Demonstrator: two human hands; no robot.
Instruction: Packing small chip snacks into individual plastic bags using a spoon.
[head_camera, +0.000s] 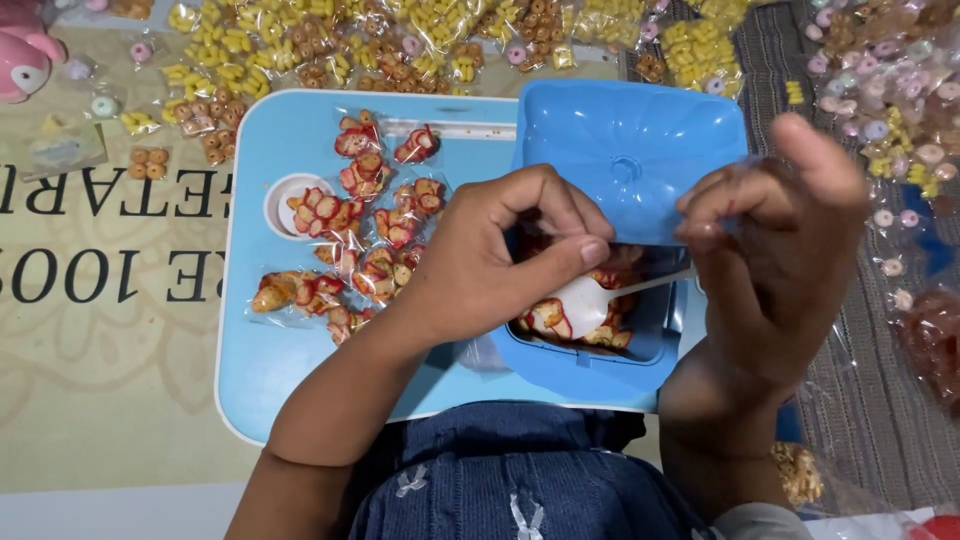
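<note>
While the left hand (500, 255) pinches a white plastic spoon (590, 300) over red-edged snacks in an open blue box (640, 345), the right hand (775, 235) pinches a clear packet (725, 185) beside it, above a blue tray (270, 370).

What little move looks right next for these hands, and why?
Probably tip the white spoon into the clear bag: the left hand holds it over the blue box of red-edged snacks, and the right hand pinches the bag above.
</note>
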